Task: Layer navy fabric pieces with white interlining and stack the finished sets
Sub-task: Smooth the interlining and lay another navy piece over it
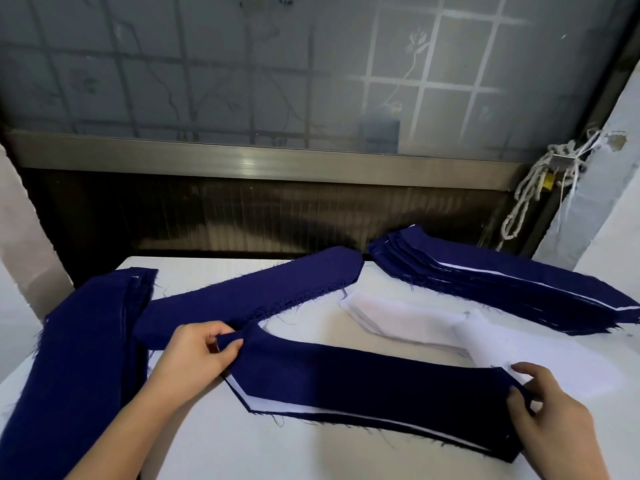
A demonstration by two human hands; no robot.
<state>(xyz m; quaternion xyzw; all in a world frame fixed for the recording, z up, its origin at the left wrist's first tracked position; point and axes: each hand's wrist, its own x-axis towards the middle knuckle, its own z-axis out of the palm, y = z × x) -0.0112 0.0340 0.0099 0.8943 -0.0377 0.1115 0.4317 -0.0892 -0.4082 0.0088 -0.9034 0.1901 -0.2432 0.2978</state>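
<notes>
The left hand (199, 353) pinches the left tip of a navy piece (374, 382) between thumb and fingers, and the right hand (554, 410) pinches its right end — the piece lies across the near middle of the white table (242, 448), over white interlining (304, 410) that peeks out along its near edge. Loose interlining sheets (408, 320) lie just behind it; a layered stack (502, 275) sits far right — navy piles (79, 341) at left
</notes>
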